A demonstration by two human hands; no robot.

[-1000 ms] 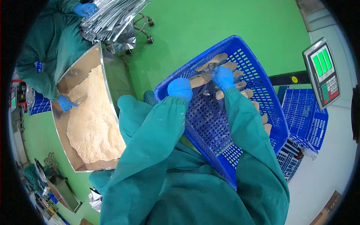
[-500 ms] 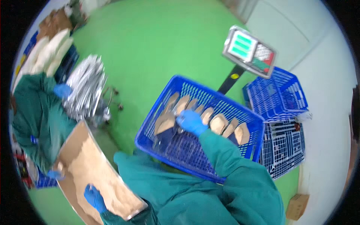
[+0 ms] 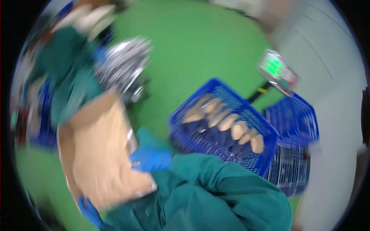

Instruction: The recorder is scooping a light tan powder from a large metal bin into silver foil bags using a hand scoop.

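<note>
A cardboard box filled with fine tan powder lies at left, close against my body. My left hand, in a blue glove, is closed round the box's near-left edge. My right hand, gloved too, reaches across the box's right edge with its fingertips over the powder. Its fingers are drawn together; blur hides what is between them, if anything. To the right, a blue plastic basket holds several open bags of tan powder, standing in a row.
Another person in a green gown works at the left beside a stack of silver foil bags. Behind the basket rises a scale display on a post. More blue baskets stand at right by the pale wall.
My right hand has left the bags in the basket and moved left to the box. My left hand has shifted from over the powder to the box's edge. The view has swung left.
</note>
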